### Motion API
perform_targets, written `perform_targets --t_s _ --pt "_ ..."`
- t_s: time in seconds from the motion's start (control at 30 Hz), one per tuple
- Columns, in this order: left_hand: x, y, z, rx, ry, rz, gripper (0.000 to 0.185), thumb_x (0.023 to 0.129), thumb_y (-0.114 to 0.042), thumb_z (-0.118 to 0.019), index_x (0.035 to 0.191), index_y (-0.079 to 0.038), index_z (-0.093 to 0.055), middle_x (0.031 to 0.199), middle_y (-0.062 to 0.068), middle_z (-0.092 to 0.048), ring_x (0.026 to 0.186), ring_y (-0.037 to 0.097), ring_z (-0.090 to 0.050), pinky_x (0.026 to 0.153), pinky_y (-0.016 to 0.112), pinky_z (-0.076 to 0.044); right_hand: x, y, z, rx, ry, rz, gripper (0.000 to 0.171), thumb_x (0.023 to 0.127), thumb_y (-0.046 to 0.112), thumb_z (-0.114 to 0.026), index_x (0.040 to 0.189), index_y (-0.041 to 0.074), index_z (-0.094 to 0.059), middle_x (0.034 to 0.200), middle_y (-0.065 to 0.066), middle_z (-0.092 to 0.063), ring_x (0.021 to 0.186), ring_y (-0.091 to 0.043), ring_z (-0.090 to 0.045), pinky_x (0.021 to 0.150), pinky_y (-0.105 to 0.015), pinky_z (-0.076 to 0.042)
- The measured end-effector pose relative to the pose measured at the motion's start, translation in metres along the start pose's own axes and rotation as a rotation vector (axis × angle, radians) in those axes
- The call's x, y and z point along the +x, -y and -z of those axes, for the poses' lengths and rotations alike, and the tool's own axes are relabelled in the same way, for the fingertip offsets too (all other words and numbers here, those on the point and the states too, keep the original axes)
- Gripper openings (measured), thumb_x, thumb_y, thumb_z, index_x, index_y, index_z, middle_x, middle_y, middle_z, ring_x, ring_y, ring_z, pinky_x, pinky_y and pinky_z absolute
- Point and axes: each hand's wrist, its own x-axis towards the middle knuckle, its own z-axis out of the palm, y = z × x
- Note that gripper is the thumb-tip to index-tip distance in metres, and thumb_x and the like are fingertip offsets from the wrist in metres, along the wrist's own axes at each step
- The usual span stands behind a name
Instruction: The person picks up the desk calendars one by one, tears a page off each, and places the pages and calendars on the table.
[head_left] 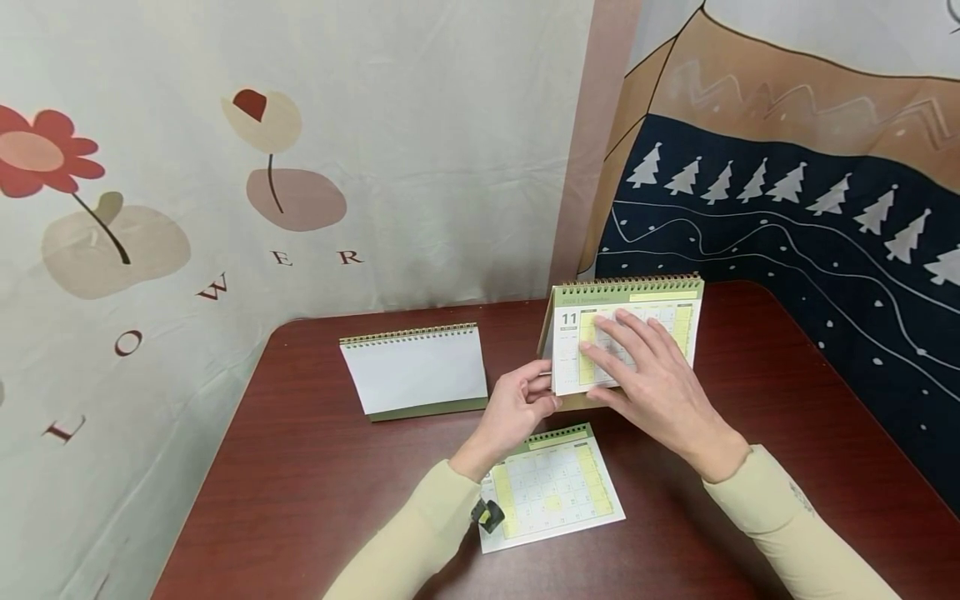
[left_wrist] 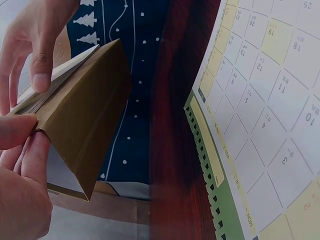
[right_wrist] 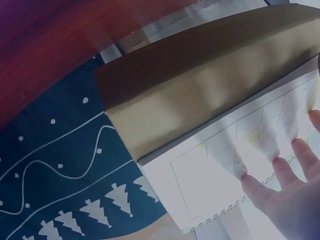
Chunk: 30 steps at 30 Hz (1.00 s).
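Observation:
A spiral-bound desk calendar point(head_left: 567, 367), showing a page marked 11, is at the back right of the table. My left hand point(head_left: 517, 408) pinches its lower left edge between thumb and fingers. My right hand point(head_left: 656, 387) lies over the front page with its fingers spread and fairly straight. In the left wrist view the calendar's brown card stand point(left_wrist: 95, 115) shows its folded side, the pages fanned slightly apart. Whether the stand touches the table is unclear. Below the hands lies a loose calendar sheet point(head_left: 555, 492) with a torn-hole top edge, partly behind my left wrist.
Left of the hands stands a second spiral desk calendar point(head_left: 420, 371) with a blank white face. Both are on a dark red-brown table point(head_left: 300, 467). Printed cloths hang behind it, a pale flower curtain point(head_left: 450, 167) and a navy one with trees point(head_left: 750, 217).

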Motion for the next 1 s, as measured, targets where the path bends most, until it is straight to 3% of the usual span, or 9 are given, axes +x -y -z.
perform_targets --t_s 0.1,0.3,0.53,1.0 --pt "0.0001 0.001 0.0001 0.002 -0.004 -0.001 0.051 0.093 0.014 -0.057 0.143 0.007 -0.054 0.13 0.026 -0.066 0.114 0.036 -0.069 0.088 0.03 -0.059 0.0 -0.0006 0.0007 0.005 0.002 0.009 0.056 0.101 0.054 -0.058 0.139 0.013 -0.064 0.155 -0.017 -0.048 0.145 -0.042 -0.039 0.115 -0.064 -0.031" --pt "-0.0002 0.0027 0.0009 0.0 -0.01 0.003 0.051 0.093 0.013 -0.058 0.144 0.007 -0.053 0.13 0.026 -0.067 0.113 0.036 -0.069 0.088 0.029 -0.058 0.0003 -0.0014 0.0037 0.012 0.035 0.019 0.058 0.101 0.057 -0.052 0.136 0.014 -0.067 0.156 -0.017 -0.047 0.145 -0.042 -0.038 0.116 -0.063 -0.03" --pt "-0.0003 0.0055 0.0018 -0.006 -0.01 -0.013 0.047 0.095 0.011 -0.058 0.142 0.005 -0.056 0.128 0.025 -0.068 0.113 0.032 -0.07 0.09 0.031 -0.058 0.0001 -0.0015 0.0063 0.021 0.042 0.028 0.063 0.105 0.061 -0.036 0.131 0.015 -0.07 0.153 -0.016 -0.05 0.144 -0.042 -0.04 0.117 -0.063 -0.029" --pt "-0.001 0.0066 -0.0002 0.0 -0.079 -0.007 0.045 0.097 0.007 -0.058 0.142 0.009 -0.053 0.128 0.026 -0.067 0.115 0.034 -0.069 0.095 0.035 -0.056 0.0009 0.001 0.0095 0.094 -0.03 0.05 0.047 0.111 0.047 -0.041 0.123 0.017 -0.075 0.136 -0.012 -0.067 0.139 -0.042 -0.049 0.118 -0.061 -0.029"
